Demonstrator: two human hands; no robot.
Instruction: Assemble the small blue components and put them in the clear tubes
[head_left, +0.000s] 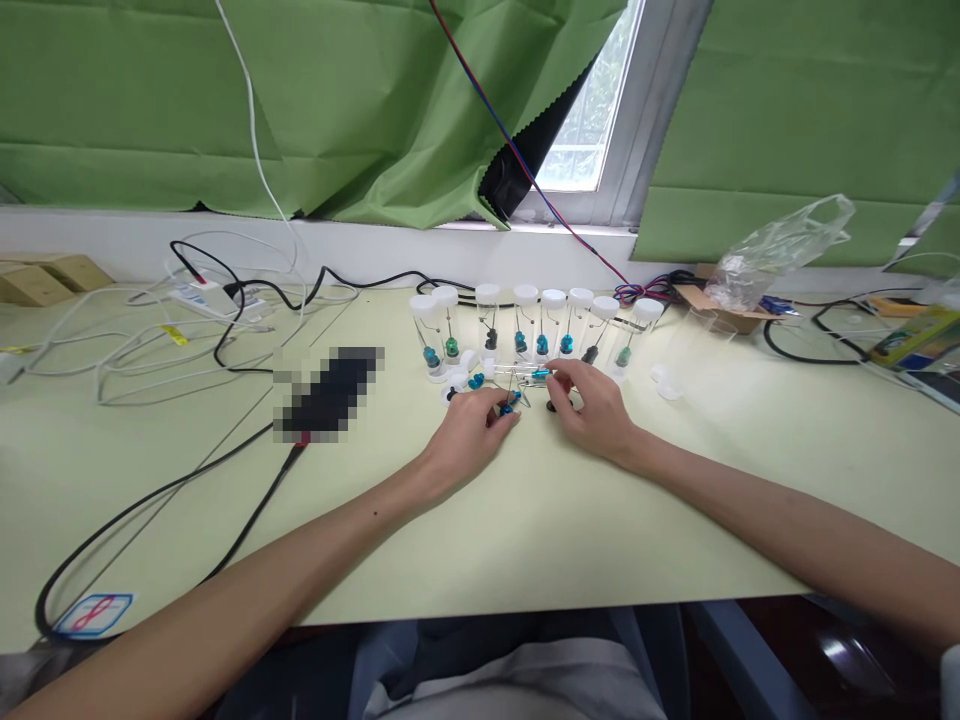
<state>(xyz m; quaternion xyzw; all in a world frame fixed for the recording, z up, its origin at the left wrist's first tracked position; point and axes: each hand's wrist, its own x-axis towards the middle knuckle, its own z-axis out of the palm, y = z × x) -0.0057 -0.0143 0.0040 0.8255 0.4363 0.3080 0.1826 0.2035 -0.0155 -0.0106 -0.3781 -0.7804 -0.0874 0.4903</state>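
Several clear tubes with white caps (525, 325) stand in a row at the back of the pale green table (465, 540); each holds a small coloured bead on a wire. My left hand (469, 432) rests on the table with its fingers pinched round a small blue bead on a wire (510, 405). My right hand (592, 405) is just to the right, its fingertips closed on a clear tube (529, 375) that lies on its side with a blue piece inside. Loose white caps and a blue bead (476, 381) lie in front of the row.
White and black cables (225, 320) and a power strip (199, 295) spread over the left of the table. A blurred dark object (330, 392) lies left of my hands. A cardboard tray with a plastic bag (757, 265) sits at the back right, and more cables beyond it.
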